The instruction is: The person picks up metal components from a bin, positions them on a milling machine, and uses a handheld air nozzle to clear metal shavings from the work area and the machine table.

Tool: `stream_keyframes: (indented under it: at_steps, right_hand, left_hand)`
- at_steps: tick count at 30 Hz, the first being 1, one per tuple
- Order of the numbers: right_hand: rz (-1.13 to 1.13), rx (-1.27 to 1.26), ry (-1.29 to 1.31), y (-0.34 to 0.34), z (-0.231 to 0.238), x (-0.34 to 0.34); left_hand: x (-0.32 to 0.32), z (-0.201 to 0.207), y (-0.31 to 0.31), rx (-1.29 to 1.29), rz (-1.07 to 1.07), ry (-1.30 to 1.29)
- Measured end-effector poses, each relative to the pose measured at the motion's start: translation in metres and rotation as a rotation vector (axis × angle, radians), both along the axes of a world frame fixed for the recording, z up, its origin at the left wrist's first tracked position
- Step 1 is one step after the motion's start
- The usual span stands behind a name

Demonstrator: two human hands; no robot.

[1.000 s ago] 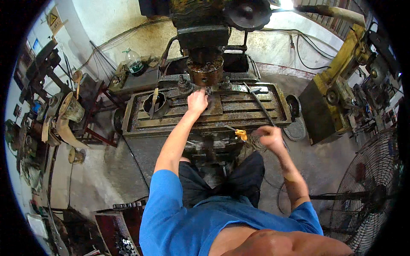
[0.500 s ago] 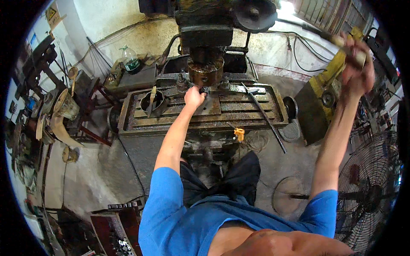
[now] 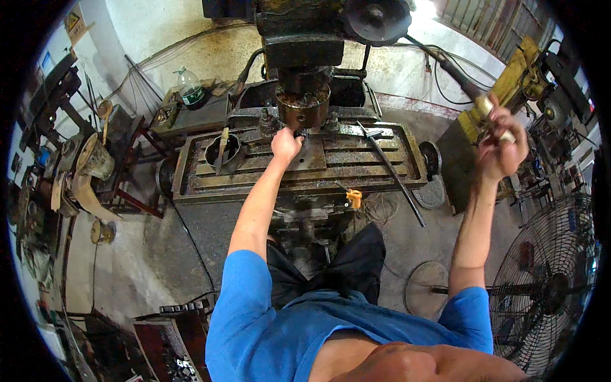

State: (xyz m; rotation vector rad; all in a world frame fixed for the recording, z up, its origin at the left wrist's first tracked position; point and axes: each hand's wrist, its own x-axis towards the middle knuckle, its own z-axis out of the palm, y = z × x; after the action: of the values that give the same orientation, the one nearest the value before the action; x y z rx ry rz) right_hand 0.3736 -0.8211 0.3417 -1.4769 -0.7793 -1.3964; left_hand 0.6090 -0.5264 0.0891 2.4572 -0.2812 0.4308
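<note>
Head view: left hand (image 3: 286, 144) curled at flat steel plate (image 3: 310, 155) on milling machine table (image 3: 191, 184), just under spindle (image 3: 303, 107). Right hand (image 3: 500, 148), raised well apart to the right, fist round light-coloured handle (image 3: 491, 113).

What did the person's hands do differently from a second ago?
The right hand went from low beside the machine table up and out to the right, and now its fingers are closed round a pale-tipped lever handle. The left hand stayed on the flat metal plate under the machine's round head. The long bar lying on the table stayed put.
</note>
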Motion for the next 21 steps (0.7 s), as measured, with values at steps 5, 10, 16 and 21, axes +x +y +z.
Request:
stream_keyframes:
  at_steps: [5, 10, 16, 21]
  right_hand:
    - [-0.036, -0.016, 0.03, 0.0, -0.012, -0.003]
    - [0.008, 0.107, -0.038, 0.014, -0.027, 0.0]
    - [0.034, 0.06, 0.028, 0.008, -0.024, -0.01]
    - [0.051, 0.077, -0.01, 0.003, -0.025, -0.004]
  left_hand:
    - [-0.005, 0.012, 0.0, 0.059, 0.013, 0.118]
    - [-0.004, 0.011, 0.01, 0.045, -0.03, 0.169]
    - [-0.064, 0.053, 0.087, 0.053, -0.07, -0.072]
    - [-0.094, 0.062, 0.178, 0.294, 0.295, -0.17]
